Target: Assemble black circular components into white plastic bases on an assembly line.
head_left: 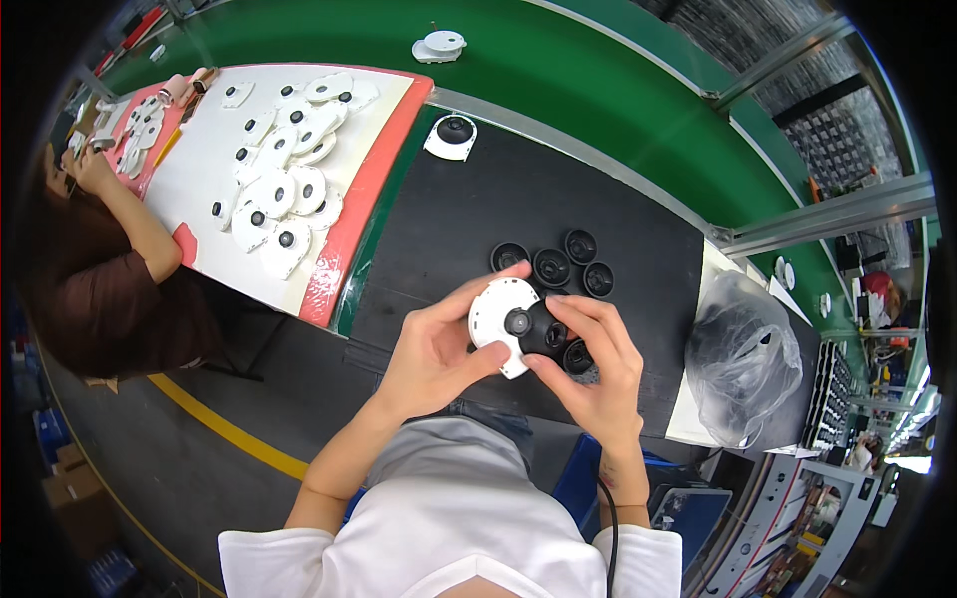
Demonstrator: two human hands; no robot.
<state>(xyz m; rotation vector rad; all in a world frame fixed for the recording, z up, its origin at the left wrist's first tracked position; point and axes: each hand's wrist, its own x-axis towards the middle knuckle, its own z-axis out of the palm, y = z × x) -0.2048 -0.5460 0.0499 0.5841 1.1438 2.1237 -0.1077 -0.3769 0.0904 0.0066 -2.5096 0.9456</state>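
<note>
Between thumb and fingers, my left hand grips a white camera housing with a round black lens near its edge. My right hand pinches a black dome cover, held right beside the lens; whether the two parts touch I cannot tell. Just beyond my hands, several black dome covers lie on the black mat. Another black cover is partly hidden by my right hand. At the mat's far left corner sits a white housing with a black dome.
Many white housings are heaped on the white, red-edged table to the left, where a co-worker handles parts. A clear plastic bag lies at the right. Beyond the metal rail, a green conveyor carries a white part.
</note>
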